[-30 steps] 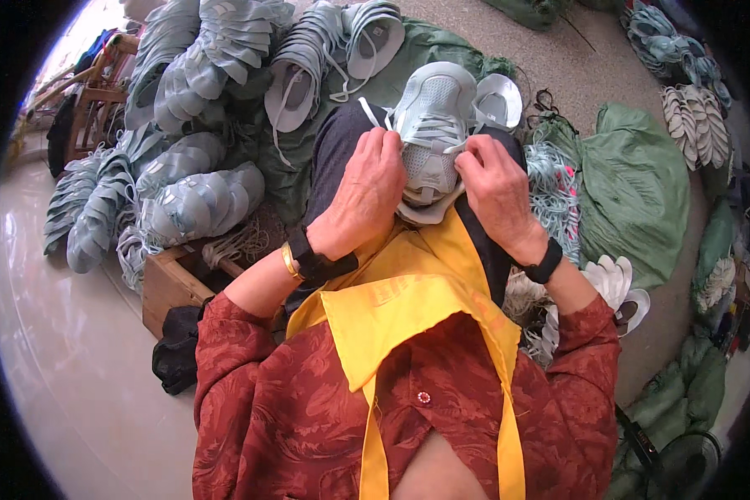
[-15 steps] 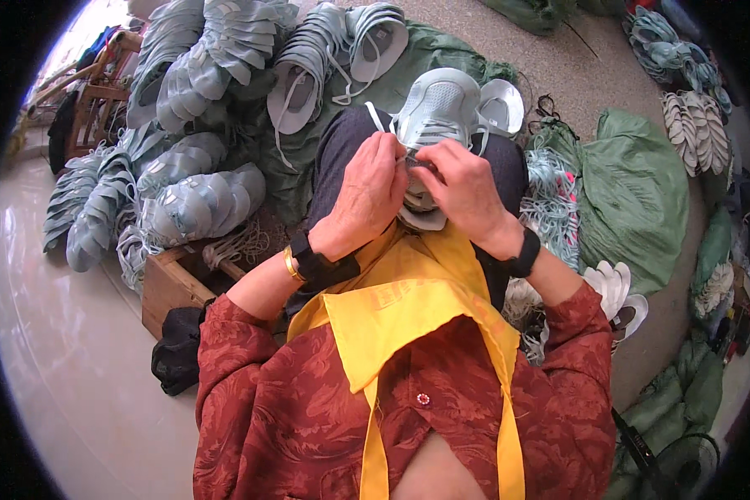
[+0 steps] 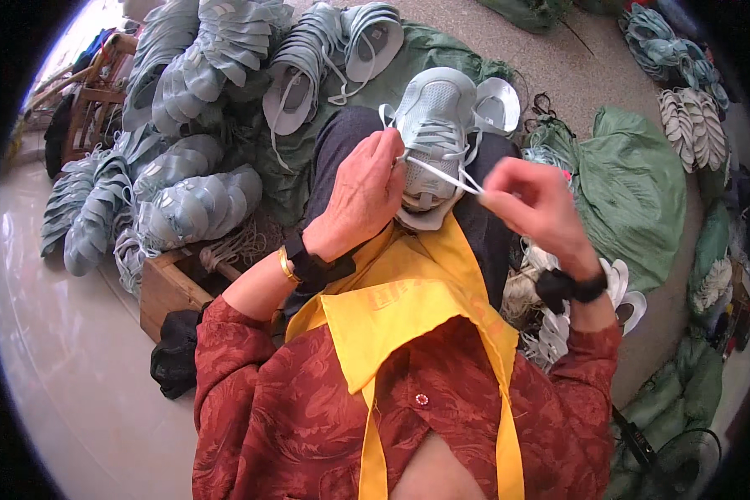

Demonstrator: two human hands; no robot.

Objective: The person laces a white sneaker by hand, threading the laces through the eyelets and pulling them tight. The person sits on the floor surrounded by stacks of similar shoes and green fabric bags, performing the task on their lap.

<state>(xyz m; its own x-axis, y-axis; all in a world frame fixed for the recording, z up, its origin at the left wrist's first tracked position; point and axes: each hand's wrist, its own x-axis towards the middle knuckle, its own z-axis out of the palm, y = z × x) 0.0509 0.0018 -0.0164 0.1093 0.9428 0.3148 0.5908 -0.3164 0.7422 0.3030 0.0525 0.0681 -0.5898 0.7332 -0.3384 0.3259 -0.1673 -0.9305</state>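
A pale grey-blue shoe upper (image 3: 436, 102) with a mesh toe lies across my lap, toe pointing away from me. White lacing crosses its front. My left hand (image 3: 360, 193) is closed at the left edge of the upper, fingertips pinching near the eyelets; exactly what lies between them is partly hidden. My right hand (image 3: 543, 207) is off to the right of the upper, somewhat blurred, with thumb and fingers pinched on a white shoelace (image 3: 438, 173). That lace stretches taut across the shoe opening from beside my left fingertips.
Stacked pale uppers (image 3: 200, 204) fill the left side, with more laced uppers (image 3: 294, 87) beyond. A wooden box (image 3: 171, 292) stands by my left elbow. Green sacks (image 3: 633, 196) lie at the right, near white shoe parts (image 3: 629, 304). Another upper (image 3: 498, 104) sits right beside the toe.
My right hand has swung away to the right from beside my left hand, drawing the white lace out. My left hand has stayed at the upper's left edge.
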